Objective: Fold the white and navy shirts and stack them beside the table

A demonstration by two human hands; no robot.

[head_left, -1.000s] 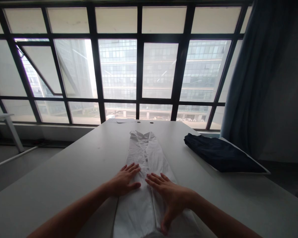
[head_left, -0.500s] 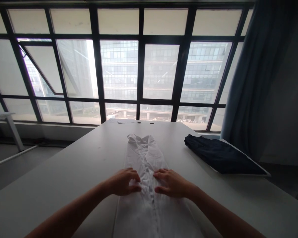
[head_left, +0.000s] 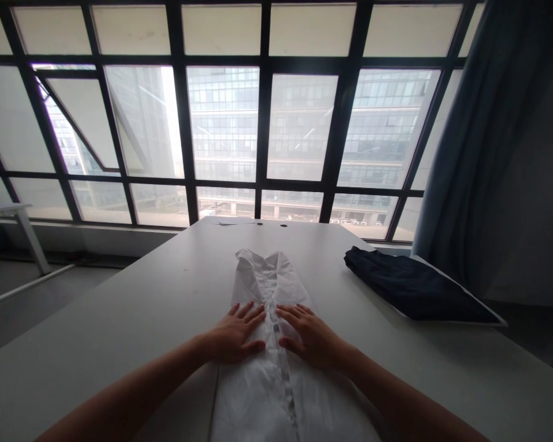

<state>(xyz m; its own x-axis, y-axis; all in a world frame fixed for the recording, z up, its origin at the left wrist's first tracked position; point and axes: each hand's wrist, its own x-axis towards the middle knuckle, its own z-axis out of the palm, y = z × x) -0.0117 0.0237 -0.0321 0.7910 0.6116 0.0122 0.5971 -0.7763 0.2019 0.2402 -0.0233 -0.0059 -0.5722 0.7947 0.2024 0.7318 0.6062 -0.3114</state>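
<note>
White shirt point(head_left: 268, 276) lies folded lengthwise on desk point(head_left: 133, 301), long axis running straight out from the body; left hand point(head_left: 234, 334) and right hand point(head_left: 311, 339) press flat either side of placket point(head_left: 282, 383), grips open, neither clamped, about equally near; dark cloth point(head_left: 417, 288) well off right.

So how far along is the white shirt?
Done: the dark garment lies folded at right; the shirt lies narrowed lengthwise. In hand: left hand and right hand press it flat beside the placket. Remaining: creases near the collar.
</note>
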